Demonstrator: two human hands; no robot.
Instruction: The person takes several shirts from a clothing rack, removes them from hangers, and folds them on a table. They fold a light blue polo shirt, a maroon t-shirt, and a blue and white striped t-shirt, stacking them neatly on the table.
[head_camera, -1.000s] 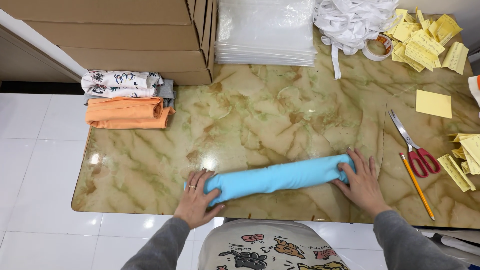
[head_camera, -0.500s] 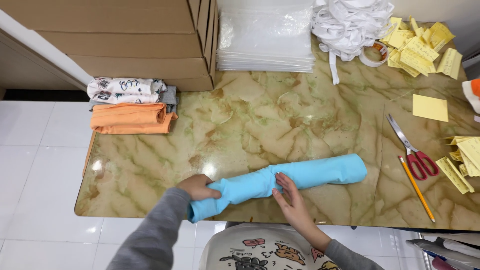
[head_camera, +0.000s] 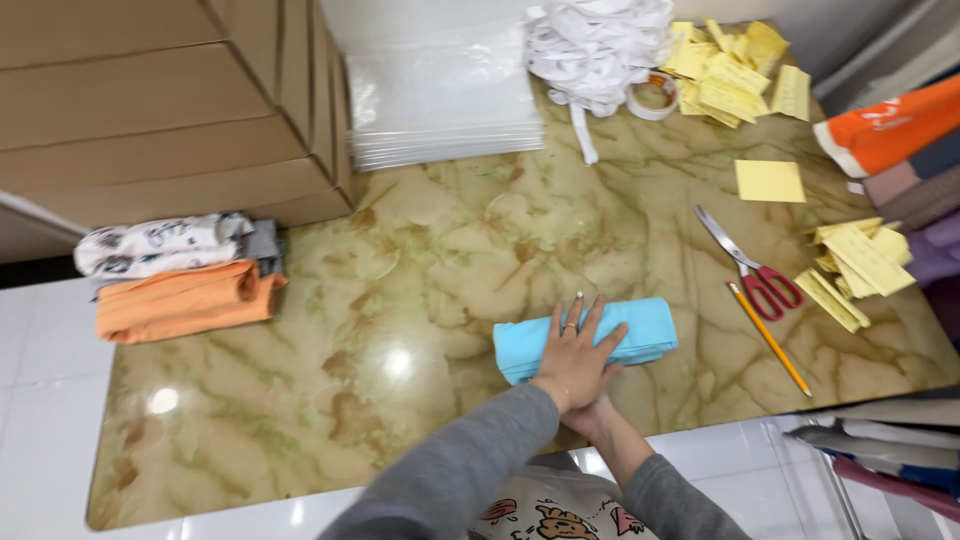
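Near the front edge of the marble-patterned table (head_camera: 420, 250), my left hand (head_camera: 575, 355) lay flat, fingers spread wide, pressing on the light-blue folded cloth (head_camera: 640, 325). My right hand (head_camera: 592, 412) sat mostly hidden beneath the left wrist, touching the cloth's near edge; I could not tell how far it was open. Cloth was soft, matte, a short thick bundle, right of table centre. Table surface was glossy, green-beige veined. Red-handled scissors (head_camera: 755, 275) and a yellow pencil (head_camera: 768, 338) lay just right of the cloth, apart from it. Yellow paper slips (head_camera: 860, 265) lay further right. Folded orange fabric (head_camera: 185, 300) was well apart at left, beside cardboard boxes (head_camera: 160, 110). Clear plastic bags (head_camera: 445, 95) and white tangled strips (head_camera: 595, 40) lay at the far edge.
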